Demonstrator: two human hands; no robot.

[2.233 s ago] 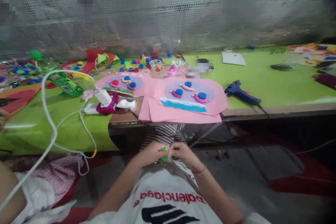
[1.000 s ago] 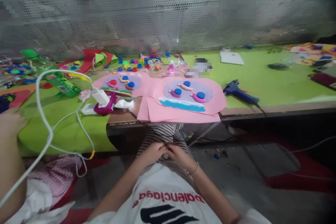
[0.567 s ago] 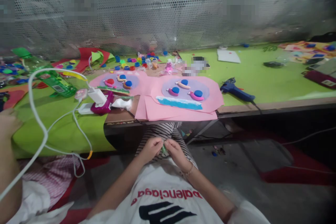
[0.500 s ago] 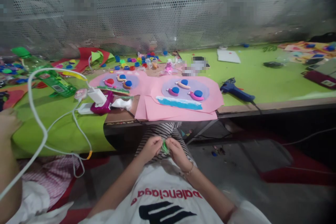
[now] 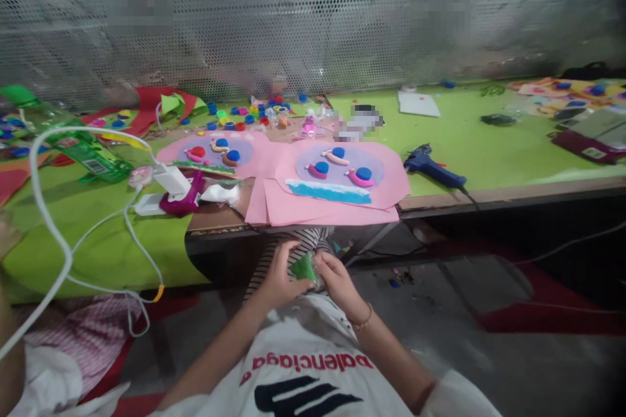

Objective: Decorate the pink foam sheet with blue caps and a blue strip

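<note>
Over my lap, below the table edge, I hold a small clear plastic packet of something soft and green [image 5: 303, 268], which looks like modelling clay. My left hand [image 5: 280, 279] cups it from the left, thumb along its lower side and fingers above. My right hand [image 5: 337, 279] pinches the clear right edge of the packet between thumb and fingers. Just beyond my hands, pink card sheets [image 5: 313, 212] lie at the table edge. On them sits a pink card [image 5: 394, 176] with a lilac oval, a blue and white strip, and clay snails with blue bottle-cap shells.
A blue glue gun [image 5: 435, 168] lies right of the cards. To the left are a purple power adapter [image 5: 183, 199] with white cables, a green bottle [image 5: 90, 153] and another person's arm [image 5: 10, 313]. Bottle caps [image 5: 239, 118] lie scattered behind.
My left hand has opened wider around the packet, and more of the green shows. My right hand has shifted slightly right, still pinching. The view has moved a little to the right.
</note>
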